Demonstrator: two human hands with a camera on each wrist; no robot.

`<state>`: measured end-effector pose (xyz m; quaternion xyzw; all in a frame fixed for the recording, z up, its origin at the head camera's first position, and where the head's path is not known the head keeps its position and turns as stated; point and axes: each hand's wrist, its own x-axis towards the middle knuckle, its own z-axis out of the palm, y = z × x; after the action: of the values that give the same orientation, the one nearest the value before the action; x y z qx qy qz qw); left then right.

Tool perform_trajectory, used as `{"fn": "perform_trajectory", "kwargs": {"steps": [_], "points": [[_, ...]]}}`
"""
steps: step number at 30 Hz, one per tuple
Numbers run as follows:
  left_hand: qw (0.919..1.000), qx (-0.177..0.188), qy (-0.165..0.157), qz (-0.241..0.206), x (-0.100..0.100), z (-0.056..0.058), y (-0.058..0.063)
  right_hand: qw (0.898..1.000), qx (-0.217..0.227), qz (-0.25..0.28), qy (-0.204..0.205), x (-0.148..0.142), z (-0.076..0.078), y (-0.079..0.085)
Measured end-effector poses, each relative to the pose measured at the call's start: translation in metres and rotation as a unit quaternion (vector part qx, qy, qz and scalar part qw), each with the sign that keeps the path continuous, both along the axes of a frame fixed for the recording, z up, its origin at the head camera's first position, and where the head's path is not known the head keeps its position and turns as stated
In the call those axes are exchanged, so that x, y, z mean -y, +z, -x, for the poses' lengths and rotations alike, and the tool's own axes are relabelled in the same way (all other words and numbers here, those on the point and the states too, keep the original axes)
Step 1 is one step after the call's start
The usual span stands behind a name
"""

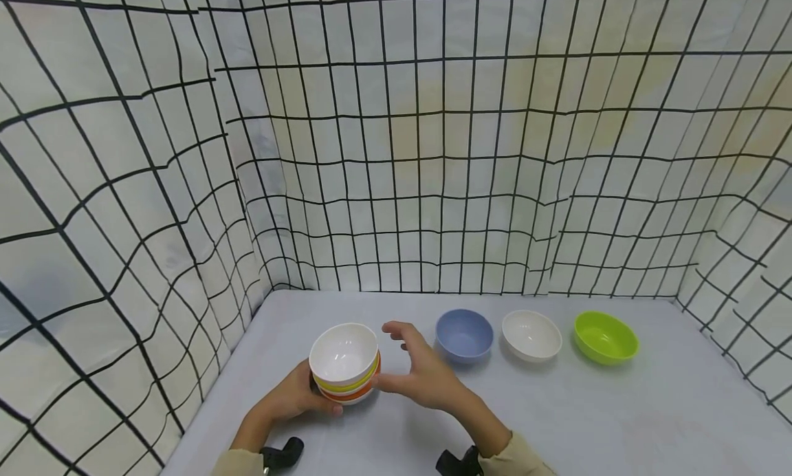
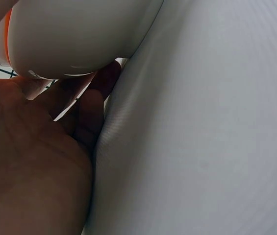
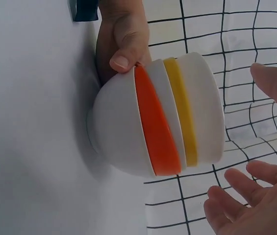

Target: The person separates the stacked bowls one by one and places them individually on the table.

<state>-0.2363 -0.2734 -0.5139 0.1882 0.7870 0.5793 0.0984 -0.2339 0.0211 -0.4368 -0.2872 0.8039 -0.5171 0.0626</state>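
Note:
A stack of nested bowls stands on the left part of the table. Its uppermost bowl is white; below it show a yellow one, another white one, an orange one and a white one at the bottom. The orange bowl sits tilted. My left hand holds the stack low on its left side, thumb at the front near the bottom bowl's rim. Part of its fingers is hidden behind the bowls. To the right of the stack is my right hand, fingers spread and apart from the bowls in the right wrist view.
Behind and right of my right hand, a blue bowl, a white bowl and a green bowl stand in a row on the white table. White walls with black netting enclose the back and sides.

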Motion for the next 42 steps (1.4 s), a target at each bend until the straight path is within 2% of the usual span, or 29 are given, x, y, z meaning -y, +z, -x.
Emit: {"fn": "perform_trajectory", "kwargs": {"steps": [6, 12, 20, 25, 31, 42], "points": [[0.9999, -0.014, -0.005, 0.005, 0.002, -0.001, -0.001, 0.999, 0.023, -0.021, 0.017, 0.023, 0.004, -0.007], [1.0000, 0.002, 0.001, -0.001, 0.002, -0.001, 0.000, 0.999, 0.047, -0.021, 0.005, 0.041, 0.009, -0.017], [0.9996, 0.008, 0.020, 0.017, 0.002, -0.001, 0.000, 0.999, 0.038, 0.002, -0.009, 0.056, 0.015, -0.030], [0.9997, 0.000, 0.017, 0.018, 0.001, -0.001, 0.000, 0.998, 0.045, 0.015, -0.036, 0.062, 0.014, -0.030], [0.9986, 0.011, 0.035, 0.039, 0.000, -0.001, 0.001, 0.996, 0.055, 0.023, -0.071, 0.068, 0.011, -0.029], [0.9990, 0.007, 0.030, 0.034, 0.001, -0.001, 0.000, 0.995, 0.047, 0.033, -0.083, 0.071, 0.009, -0.031]]}}
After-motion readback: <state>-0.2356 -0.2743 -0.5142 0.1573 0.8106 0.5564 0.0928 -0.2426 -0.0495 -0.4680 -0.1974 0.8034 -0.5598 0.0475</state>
